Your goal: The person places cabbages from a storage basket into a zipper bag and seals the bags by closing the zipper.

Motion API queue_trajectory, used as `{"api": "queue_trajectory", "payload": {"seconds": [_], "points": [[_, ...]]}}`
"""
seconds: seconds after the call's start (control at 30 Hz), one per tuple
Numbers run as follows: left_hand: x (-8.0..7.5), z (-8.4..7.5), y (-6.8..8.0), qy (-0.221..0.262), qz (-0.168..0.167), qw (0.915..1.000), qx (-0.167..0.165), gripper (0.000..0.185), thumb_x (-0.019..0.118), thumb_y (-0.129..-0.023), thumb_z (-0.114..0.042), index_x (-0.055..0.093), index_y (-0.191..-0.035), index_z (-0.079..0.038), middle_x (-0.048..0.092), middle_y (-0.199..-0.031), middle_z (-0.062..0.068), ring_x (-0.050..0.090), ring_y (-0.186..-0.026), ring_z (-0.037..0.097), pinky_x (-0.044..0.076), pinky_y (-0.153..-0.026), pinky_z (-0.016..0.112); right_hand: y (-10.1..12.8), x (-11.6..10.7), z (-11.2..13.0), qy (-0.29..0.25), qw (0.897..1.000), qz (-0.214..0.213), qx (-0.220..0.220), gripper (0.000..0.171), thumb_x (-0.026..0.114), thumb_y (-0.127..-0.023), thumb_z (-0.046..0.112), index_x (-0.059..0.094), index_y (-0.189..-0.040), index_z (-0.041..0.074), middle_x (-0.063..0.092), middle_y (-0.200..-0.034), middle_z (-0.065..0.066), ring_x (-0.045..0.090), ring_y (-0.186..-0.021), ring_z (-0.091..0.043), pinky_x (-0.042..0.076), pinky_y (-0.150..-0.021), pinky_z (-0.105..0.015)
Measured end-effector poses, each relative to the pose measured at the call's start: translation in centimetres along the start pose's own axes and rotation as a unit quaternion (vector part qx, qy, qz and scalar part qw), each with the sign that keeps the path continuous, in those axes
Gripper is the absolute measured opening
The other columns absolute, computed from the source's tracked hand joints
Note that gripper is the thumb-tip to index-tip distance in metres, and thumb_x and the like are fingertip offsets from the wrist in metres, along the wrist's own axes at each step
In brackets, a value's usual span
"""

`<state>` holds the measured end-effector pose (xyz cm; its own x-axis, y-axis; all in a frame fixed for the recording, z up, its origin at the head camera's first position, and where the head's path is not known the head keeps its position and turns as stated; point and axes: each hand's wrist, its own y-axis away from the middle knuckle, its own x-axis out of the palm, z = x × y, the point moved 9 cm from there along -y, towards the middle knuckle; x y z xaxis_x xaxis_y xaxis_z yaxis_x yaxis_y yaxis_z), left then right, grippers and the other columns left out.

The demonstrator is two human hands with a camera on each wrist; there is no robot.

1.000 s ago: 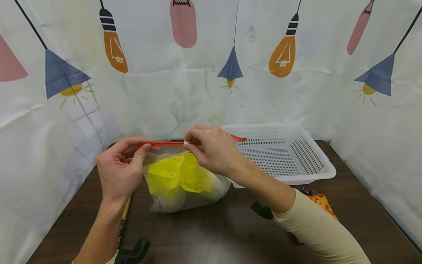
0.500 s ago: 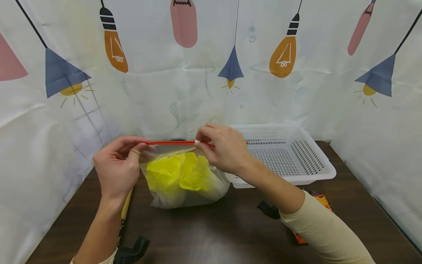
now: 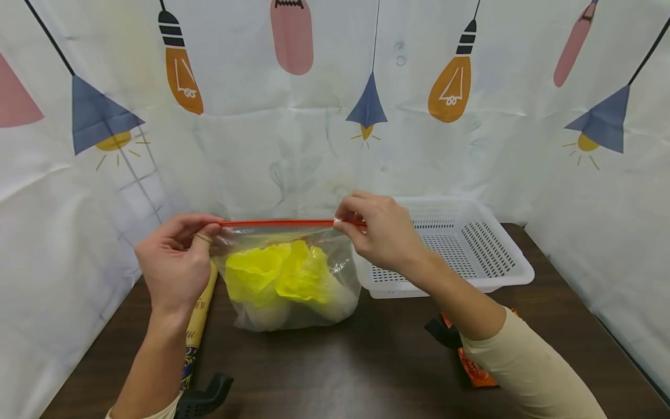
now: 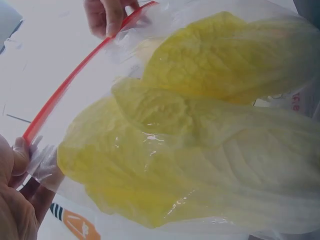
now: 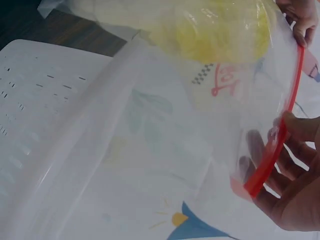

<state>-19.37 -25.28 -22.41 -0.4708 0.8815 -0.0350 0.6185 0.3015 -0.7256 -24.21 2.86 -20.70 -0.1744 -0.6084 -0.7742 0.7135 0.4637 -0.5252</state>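
Note:
A clear zip bag point(image 3: 293, 302) with a red seal strip point(image 3: 277, 223) stands on the dark table, holding yellow-green leafy cabbage point(image 3: 280, 273). My left hand point(image 3: 180, 256) pinches the left end of the strip. My right hand point(image 3: 379, 233) pinches the strip near its right end. In the left wrist view the cabbage point(image 4: 200, 145) fills the bag and the red strip point(image 4: 75, 80) runs up to the far hand. The right wrist view shows my fingers point(image 5: 295, 195) on the red strip point(image 5: 280, 135), with the cabbage point(image 5: 220, 30) above.
A white perforated basket point(image 3: 460, 244) sits right behind the bag, seen close in the right wrist view point(image 5: 45, 130). A printed wrapped roll point(image 3: 196, 326) and a black tool point(image 3: 204, 396) lie under my left arm. An orange packet point(image 3: 471, 366) lies under my right forearm. Curtain walls surround the table.
My right hand has slid rightward along the red strip, from its middle to near its right end. My left hand moved slightly left, pulling the strip straight and taut.

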Motion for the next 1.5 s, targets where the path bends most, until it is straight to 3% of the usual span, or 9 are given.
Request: {"api": "queue_trajectory", "payload": {"seconds": [0.73, 0.93, 1.07, 1.17, 1.3, 1.33, 1.4, 1.5], "points": [[-2.0, 0.6, -0.5, -0.040, -0.040, 0.9983, -0.018, 0.008, 0.070, -0.093, 0.006, 0.075, -0.094, 0.013, 0.075, -0.075, -0.010, 0.070, -0.058, 0.004, 0.058, -0.061, 0.016, 0.7, -2.2, -3.1, -0.029, 0.999, 0.005, 0.035, 0.004, 0.076, -0.094, 0.017, 0.075, -0.091, 0.017, 0.071, -0.086, 0.004, 0.070, -0.074, -0.014, 0.054, -0.064, -0.033], [-2.6, 1.2, -0.7, -0.031, -0.036, 0.9980, -0.043, 0.011, 0.066, -0.096, 0.006, 0.074, -0.093, 0.013, 0.075, -0.074, -0.007, 0.071, -0.058, 0.007, 0.058, -0.059, 0.018, 0.6, -2.6, -3.9, -0.055, 0.996, 0.021, 0.065, 0.005, 0.076, -0.094, 0.014, 0.075, -0.090, 0.016, 0.069, -0.081, 0.003, 0.068, -0.060, -0.012, 0.052, -0.054, -0.034], [-3.0, 1.7, -0.9, -0.045, -0.035, 0.9963, -0.064, 0.012, 0.068, -0.097, 0.001, 0.075, -0.095, 0.010, 0.075, -0.075, -0.008, 0.071, -0.058, 0.008, 0.057, -0.057, 0.018, 0.2, -2.3, -4.1, -0.093, 0.990, 0.044, 0.093, 0.003, 0.076, -0.095, 0.015, 0.078, -0.093, 0.014, 0.073, -0.087, 0.000, 0.072, -0.061, -0.010, 0.052, -0.053, -0.034], [-3.2, 2.3, -1.5, -0.086, -0.026, 0.9911, -0.098, 0.013, 0.072, -0.097, -0.006, 0.077, -0.100, 0.005, 0.075, -0.078, -0.013, 0.071, -0.061, 0.005, 0.058, -0.059, 0.017, -0.4, -2.0, -4.6, -0.135, 0.980, 0.065, 0.130, 0.005, 0.076, -0.095, 0.016, 0.079, -0.096, 0.012, 0.077, -0.093, -0.005, 0.075, -0.065, -0.012, 0.055, -0.056, -0.034], [-3.1, 3.5, -3.1, -0.123, 0.001, 0.9778, -0.170, 0.018, 0.073, -0.097, -0.015, 0.077, -0.107, -0.001, 0.075, -0.080, -0.018, 0.070, -0.069, 0.005, 0.057, -0.061, 0.016, -1.8, -1.8, -5.4, -0.197, 0.961, 0.068, 0.183, 0.010, 0.077, -0.095, 0.015, 0.079, -0.100, 0.007, 0.078, -0.097, -0.010, 0.078, -0.071, -0.018, 0.064, -0.066, -0.035], [-3.0, 3.8, -3.5, -0.138, 0.010, 0.9727, -0.186, 0.020, 0.072, -0.098, -0.019, 0.077, -0.108, -0.003, 0.074, -0.079, -0.021, 0.068, -0.074, 0.004, 0.054, -0.060, 0.013, -2.3, -1.7, -5.6, -0.210, 0.956, 0.063, 0.194, 0.010, 0.077, -0.094, 0.015, 0.079, -0.100, 0.006, 0.078, -0.097, -0.011, 0.079, -0.072, -0.019, 0.064, -0.067, -0.035], [-2.6, 4.1, -4.6, -0.169, 0.028, 0.9635, -0.206, 0.021, 0.071, -0.099, -0.024, 0.077, -0.109, -0.006, 0.072, -0.077, -0.025, 0.059, -0.067, 0.006, 0.046, -0.053, 0.014, -3.2, -1.6, -6.1, -0.228, 0.949, 0.043, 0.213, 0.010, 0.078, -0.094, 0.014, 0.079, -0.100, 0.006, 0.078, -0.098, -0.013, 0.079, -0.074, -0.020, 0.065, -0.070, -0.035], [-1.9, 4.4, -6.2, -0.193, 0.056, 0.9559, -0.214, 0.024, 0.068, -0.101, -0.028, 0.075, -0.111, -0.008, 0.069, -0.075, -0.030, 0.055, -0.065, 0.006, 0.043, -0.052, 0.017, -4.4, -1.7, -6.6, -0.238, 0.947, -0.009, 0.215, 0.009, 0.077, -0.094, 0.012, 0.079, -0.099, 0.005, 0.078, -0.097, -0.015, 0.079, -0.076, -0.021, 0.065, -0.072, -0.034]]}}
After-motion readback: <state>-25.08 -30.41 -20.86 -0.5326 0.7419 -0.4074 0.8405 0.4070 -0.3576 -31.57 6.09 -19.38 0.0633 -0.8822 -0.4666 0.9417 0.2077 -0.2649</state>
